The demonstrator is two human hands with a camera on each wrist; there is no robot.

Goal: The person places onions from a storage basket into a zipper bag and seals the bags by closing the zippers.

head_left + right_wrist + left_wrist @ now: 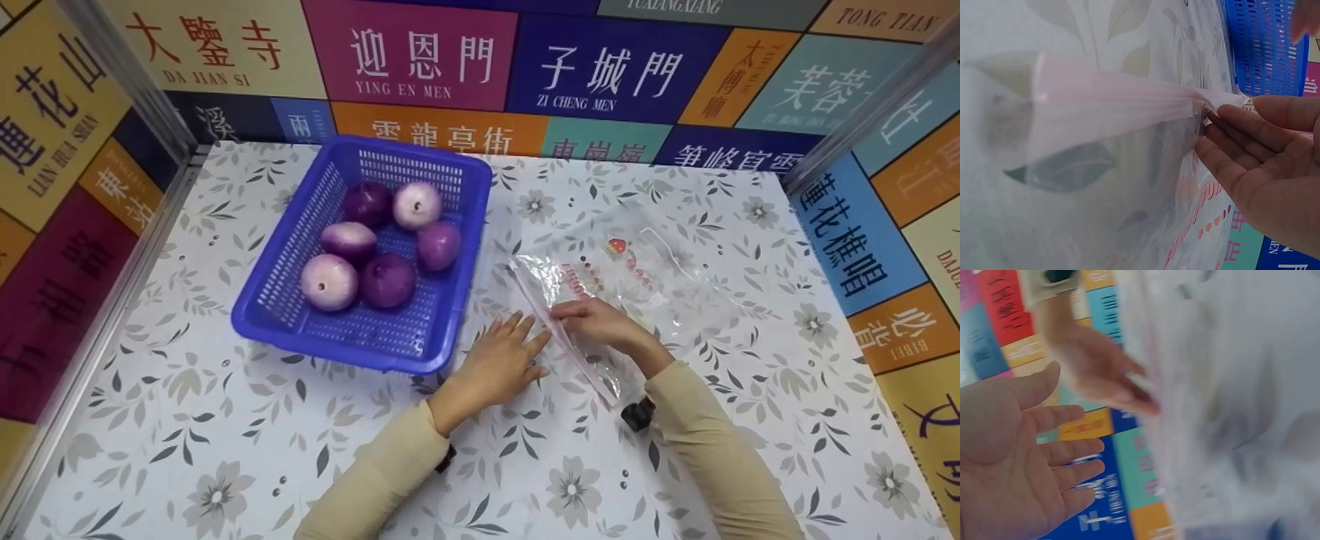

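Note:
A clear plastic zip bag point(675, 300) with a pink zip edge and small red prints lies flat on the table. My right hand point(604, 326) pinches the bag's pink edge near its middle; in the right wrist view the fingertips point(1224, 121) are at the bag's lifted edge. My left hand point(502, 360) is spread just left of that edge, palm down, and holds nothing. In the left wrist view its fingers point(1078, 447) stand apart from the bag. Several peeled purple onions point(388, 280) sit in a blue plastic basket point(337, 354) to the left.
The table point(217, 420) has a white cloth printed with grey flowers and leaves. Panels point(409, 56) of coloured blocks with writing stand along the back and both sides. The basket is close beyond the left hand.

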